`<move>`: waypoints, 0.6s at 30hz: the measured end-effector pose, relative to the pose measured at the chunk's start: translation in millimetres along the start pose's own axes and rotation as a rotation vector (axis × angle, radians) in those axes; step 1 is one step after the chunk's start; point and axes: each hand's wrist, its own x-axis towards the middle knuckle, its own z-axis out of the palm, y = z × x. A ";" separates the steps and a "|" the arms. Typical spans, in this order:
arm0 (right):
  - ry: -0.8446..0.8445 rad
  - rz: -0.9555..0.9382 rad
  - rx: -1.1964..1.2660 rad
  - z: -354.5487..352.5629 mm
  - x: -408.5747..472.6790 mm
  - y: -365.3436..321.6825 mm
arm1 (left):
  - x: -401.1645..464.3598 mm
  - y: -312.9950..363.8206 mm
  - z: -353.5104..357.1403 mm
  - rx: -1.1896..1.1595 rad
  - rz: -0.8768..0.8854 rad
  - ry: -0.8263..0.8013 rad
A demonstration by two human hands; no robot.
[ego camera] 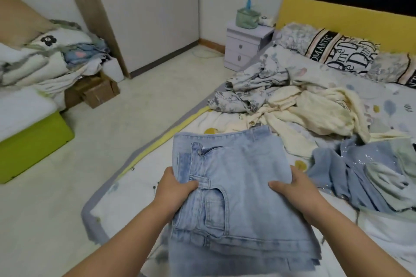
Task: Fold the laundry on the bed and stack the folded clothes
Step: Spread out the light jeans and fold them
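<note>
Folded light-blue jeans (238,189): held above the bed (139,177), between both hands. Left hand (174,189) grips the left edge, thumb on top; right hand (295,189) grips the right edge likewise.

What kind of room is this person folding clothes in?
Most likely a bedroom in a home. There is a bed with a yellow headboard and pillows, a small nightstand beside it, and a tall white wardrobe against the wall.
</note>
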 end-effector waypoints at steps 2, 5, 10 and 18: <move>-0.033 -0.016 -0.020 28.9 22.9 -21.3 | 23.7 -4.5 -22.4 -0.019 -0.022 0.045; -0.074 -0.031 -0.075 70.6 57.9 -50.2 | 56.9 -14.8 -51.8 -0.038 -0.038 0.115; -0.114 -0.086 -0.191 134.1 117.6 -86.2 | 103.0 -39.3 -82.8 -0.124 -0.069 0.241; -0.225 -0.228 -0.449 227.8 199.7 -107.1 | 165.8 -83.3 -98.3 -0.241 -0.231 0.424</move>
